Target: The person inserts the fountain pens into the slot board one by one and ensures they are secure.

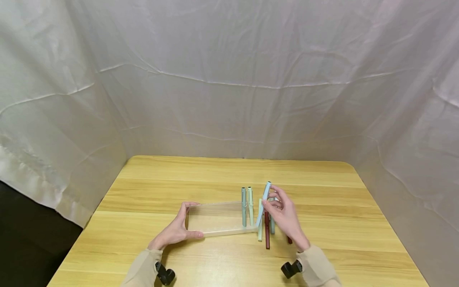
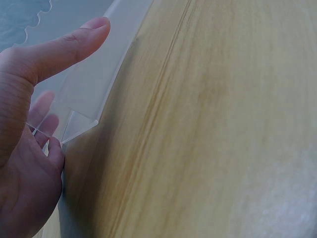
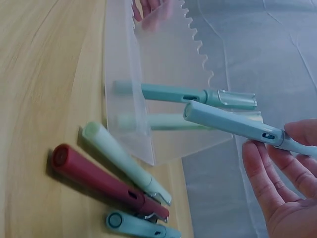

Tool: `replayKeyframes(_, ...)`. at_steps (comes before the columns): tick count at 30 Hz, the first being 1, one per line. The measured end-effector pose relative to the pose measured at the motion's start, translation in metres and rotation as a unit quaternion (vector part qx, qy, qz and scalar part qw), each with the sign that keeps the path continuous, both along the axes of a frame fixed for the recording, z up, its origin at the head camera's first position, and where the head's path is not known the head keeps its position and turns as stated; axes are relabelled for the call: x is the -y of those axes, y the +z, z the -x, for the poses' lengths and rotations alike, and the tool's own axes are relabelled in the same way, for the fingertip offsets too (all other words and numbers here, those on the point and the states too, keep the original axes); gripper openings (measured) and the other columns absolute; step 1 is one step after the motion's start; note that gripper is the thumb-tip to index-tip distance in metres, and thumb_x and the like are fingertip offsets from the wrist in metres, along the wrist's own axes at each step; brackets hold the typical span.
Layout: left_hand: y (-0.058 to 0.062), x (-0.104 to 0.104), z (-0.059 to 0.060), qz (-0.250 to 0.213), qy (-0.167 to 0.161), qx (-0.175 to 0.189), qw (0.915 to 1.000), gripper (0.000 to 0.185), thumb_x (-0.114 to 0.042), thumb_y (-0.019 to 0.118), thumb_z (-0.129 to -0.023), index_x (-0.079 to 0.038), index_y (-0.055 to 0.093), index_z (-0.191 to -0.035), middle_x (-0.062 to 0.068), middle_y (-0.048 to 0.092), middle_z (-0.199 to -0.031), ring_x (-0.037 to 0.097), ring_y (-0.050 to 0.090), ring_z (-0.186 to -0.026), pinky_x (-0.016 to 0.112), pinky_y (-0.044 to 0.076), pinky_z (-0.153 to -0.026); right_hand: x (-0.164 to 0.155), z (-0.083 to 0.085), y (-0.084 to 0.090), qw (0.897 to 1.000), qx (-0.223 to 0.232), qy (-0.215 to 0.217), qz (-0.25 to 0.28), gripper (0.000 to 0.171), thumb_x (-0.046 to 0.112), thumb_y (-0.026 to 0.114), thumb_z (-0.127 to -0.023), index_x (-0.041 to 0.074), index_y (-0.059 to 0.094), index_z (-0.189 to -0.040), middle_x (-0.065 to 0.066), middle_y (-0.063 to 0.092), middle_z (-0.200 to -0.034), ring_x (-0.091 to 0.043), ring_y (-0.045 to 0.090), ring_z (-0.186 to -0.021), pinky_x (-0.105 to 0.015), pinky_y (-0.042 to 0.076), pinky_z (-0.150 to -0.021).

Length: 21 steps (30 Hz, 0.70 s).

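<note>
A wooden table [image 1: 222,171] with pale yellow grain fills the foreground; creased white cloth [image 1: 229,79] hangs behind it and along both sides. A dark gap [image 1: 21,239] shows at the lower left.
</note>
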State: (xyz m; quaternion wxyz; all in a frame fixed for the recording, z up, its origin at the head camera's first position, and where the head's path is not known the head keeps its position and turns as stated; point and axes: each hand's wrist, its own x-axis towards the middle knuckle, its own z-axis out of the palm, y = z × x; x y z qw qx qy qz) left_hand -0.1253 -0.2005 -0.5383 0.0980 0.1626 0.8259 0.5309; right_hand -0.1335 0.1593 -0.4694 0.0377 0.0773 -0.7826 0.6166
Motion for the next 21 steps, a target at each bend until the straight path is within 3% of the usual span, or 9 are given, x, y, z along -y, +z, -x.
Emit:
replayKeyframes(5,0.000,0.000,0.000,-0.004,-0.002,-0.004,1.0000,0.098,-0.024,0.091,-0.072,-0.009,0.027,-0.145,0.023,0.030,-0.155,0.048,0.021,-0.150,0.071,0.013,-0.122,0.006,0.002,0.002,1.000,-0.010,0.013,0.011,0.062,-0.002,0.068,-0.091,0.002,0.042,-0.146,-0.026,0.062,-0.112,-0.005,0.069,-0.082,-0.036,0.065,-0.078)
replayKeyframes(15,0.000,0.000,0.000,0.003,-0.001,-0.003,1.0000,0.097,-0.025,0.091,-0.072,-0.010,0.028,-0.145,0.024,0.031,-0.154,0.048,0.026,-0.147,0.071,0.017,-0.121,0.019,0.003,0.003,0.999,-0.010,0.028,-0.012,0.059,0.004,0.068,-0.093,0.006,0.041,-0.145,-0.024,0.062,-0.115,-0.015,0.070,-0.087,-0.035,0.064,-0.079)
replayKeyframes(21,0.000,0.000,0.000,0.004,-0.001,-0.003,1.0000,0.097,-0.026,0.090,-0.073,-0.011,0.028,-0.145,0.024,0.030,-0.155,0.049,0.024,-0.148,0.072,0.015,-0.121,0.025,0.005,-0.001,0.998,-0.041,0.050,-0.008,0.055,0.002,0.068,-0.093,0.002,0.041,-0.141,-0.025,0.062,-0.113,-0.016,0.070,-0.087,-0.037,0.064,-0.076)
